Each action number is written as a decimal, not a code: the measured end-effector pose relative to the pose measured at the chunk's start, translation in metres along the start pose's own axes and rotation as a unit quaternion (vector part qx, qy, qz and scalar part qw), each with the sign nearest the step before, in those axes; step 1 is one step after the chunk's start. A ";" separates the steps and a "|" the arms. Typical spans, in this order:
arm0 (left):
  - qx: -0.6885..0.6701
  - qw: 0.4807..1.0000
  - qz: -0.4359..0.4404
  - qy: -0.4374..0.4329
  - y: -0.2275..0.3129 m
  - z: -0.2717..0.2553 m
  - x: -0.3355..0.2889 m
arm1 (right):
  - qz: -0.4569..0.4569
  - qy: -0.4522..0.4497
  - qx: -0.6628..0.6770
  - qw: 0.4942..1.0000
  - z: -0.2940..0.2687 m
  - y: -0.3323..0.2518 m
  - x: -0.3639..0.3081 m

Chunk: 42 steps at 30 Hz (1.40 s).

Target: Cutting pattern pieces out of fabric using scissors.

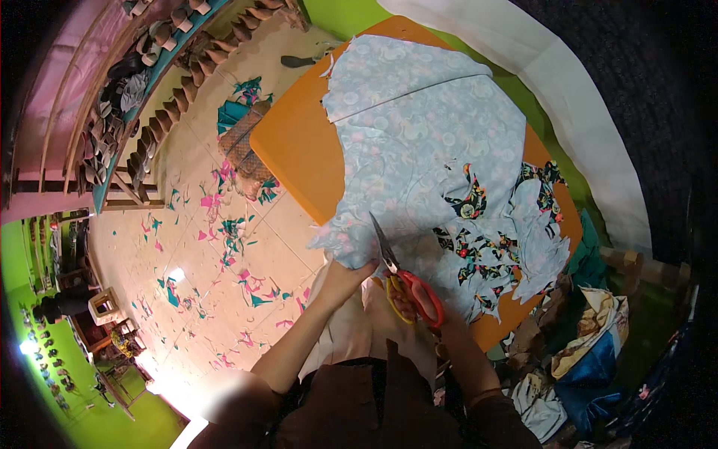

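My left hand [353, 274] pinches the near left edge of a large pale blue-grey fabric sheet [426, 97], which has a faint floral pattern. In my right hand [404, 301] is a pair of scissors [392, 262] with red and yellow handles. Their blades point away from me, against the fabric beside my left hand. The sheet lies over an orange table [295, 150] and hangs past its near edge. Black floral fabric scraps [467, 196], some turned to their pale side, are heaped on the right part of the table.
Pink and teal scraps [232, 232] litter the tiled floor at left, near a brown patterned bundle [245, 146]. Shoe forms [168, 112] line shelves at far left. A wooden stool [106, 307] stands farther back. Crumpled fabric and sheets [591, 359] lie at lower right.
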<state>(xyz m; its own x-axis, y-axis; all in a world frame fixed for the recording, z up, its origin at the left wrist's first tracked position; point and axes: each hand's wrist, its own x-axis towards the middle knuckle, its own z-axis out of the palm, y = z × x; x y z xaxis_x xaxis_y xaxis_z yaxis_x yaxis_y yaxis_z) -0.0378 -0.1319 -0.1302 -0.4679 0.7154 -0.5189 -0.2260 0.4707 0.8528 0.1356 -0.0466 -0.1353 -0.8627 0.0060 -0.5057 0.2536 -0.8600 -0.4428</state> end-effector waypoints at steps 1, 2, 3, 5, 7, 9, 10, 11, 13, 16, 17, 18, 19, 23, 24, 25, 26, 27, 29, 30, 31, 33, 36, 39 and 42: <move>-0.010 1.000 -0.012 -0.006 0.000 0.001 0.000 | 0.002 0.001 0.000 1.000 0.000 -0.002 -0.001; -0.011 1.000 -0.013 -0.006 0.002 0.001 -0.001 | 0.018 -0.007 0.000 1.000 0.000 -0.007 -0.002; -0.023 0.999 -0.025 0.006 0.004 -0.001 -0.002 | 0.034 -0.015 0.000 0.999 -0.001 -0.011 -0.003; -0.034 0.999 -0.038 0.019 0.005 -0.004 -0.003 | 0.053 -0.014 -0.010 0.998 -0.007 -0.013 -0.005; 0.016 0.999 -0.040 0.009 0.002 -0.009 -0.003 | 0.074 -0.016 -0.019 0.997 -0.008 -0.018 -0.006; 0.016 0.999 -0.050 -0.001 -0.004 -0.014 -0.002 | 0.080 0.003 -0.062 0.995 -0.001 -0.029 -0.009; 0.016 0.998 -0.059 -0.015 -0.002 -0.014 -0.001 | 0.080 0.004 -0.061 0.995 -0.005 -0.027 -0.010; 0.016 0.998 -0.060 -0.016 0.000 -0.013 -0.002 | 0.086 0.006 -0.059 0.995 -0.012 -0.023 -0.010; -0.002 0.998 -0.069 0.008 0.006 -0.013 -0.004 | 0.093 0.006 -0.057 0.994 -0.017 -0.023 -0.012; -0.044 0.997 0.001 0.059 -0.012 -0.012 -0.002 | 0.100 -0.011 -0.048 0.994 -0.017 -0.027 -0.010; -0.044 0.997 0.001 0.060 -0.014 -0.014 -0.002 | 0.080 -0.042 -0.024 0.996 -0.016 -0.028 -0.010; -0.075 0.994 -0.049 0.065 -0.015 -0.016 -0.001 | 0.061 -0.073 -0.001 0.995 -0.015 -0.029 -0.009; -0.106 0.987 -0.098 0.068 -0.013 -0.016 0.000 | 0.060 -0.073 -0.001 0.996 -0.015 -0.027 -0.009; -0.117 0.980 -0.121 0.106 -0.001 -0.019 0.002 | -0.003 -0.060 -0.051 0.997 -0.016 -0.016 -0.005; -0.134 0.980 -0.106 0.106 0.001 -0.017 0.003 | -0.010 -0.068 -0.076 0.995 -0.016 -0.015 -0.005; -0.152 0.978 -0.091 0.107 0.004 -0.015 0.003 | -0.010 -0.069 -0.076 0.995 -0.014 -0.016 -0.003; -0.152 0.978 -0.091 0.108 0.007 -0.012 0.003 | 0.007 -0.049 -0.153 0.987 -0.010 -0.019 0.001; -0.098 0.985 -0.037 0.135 0.012 -0.009 0.004 | 0.024 -0.029 -0.229 0.973 -0.008 -0.020 0.003; -0.044 0.986 0.017 0.158 0.017 -0.007 0.003 | 0.002 -0.044 -0.173 0.984 -0.002 -0.019 0.003; -0.044 0.985 -0.001 0.166 0.018 -0.008 0.002 | -0.019 -0.059 -0.117 0.991 0.000 -0.019 0.003; -0.044 0.984 -0.018 0.174 0.018 -0.008 0.002 | -0.021 -0.058 -0.116 0.991 -0.002 -0.017 0.005; -0.034 0.982 0.015 0.184 0.017 -0.006 0.001 | -0.045 -0.147 -0.067 0.986 -0.008 -0.011 0.010; -0.024 0.980 0.057 0.191 0.014 -0.005 0.000 | -0.092 -0.122 -0.057 0.987 0.002 -0.004 0.016; -0.013 0.980 0.082 0.181 0.007 -0.007 0.003 | -0.081 -0.103 -0.068 0.989 0.006 -0.004 0.024; -0.034 0.979 0.082 0.182 0.014 -0.004 0.003 | -0.059 -0.115 -0.069 0.989 0.022 -0.016 0.023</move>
<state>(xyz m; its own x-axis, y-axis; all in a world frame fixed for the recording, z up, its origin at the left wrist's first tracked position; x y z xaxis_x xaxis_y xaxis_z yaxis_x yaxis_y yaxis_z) -0.0452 -0.1254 -0.1195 -0.7730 0.5415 -0.3305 -0.1730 0.3213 0.9311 0.1019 -0.0445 -0.1236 -0.9628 -0.0274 -0.2689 0.1881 -0.7823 -0.5939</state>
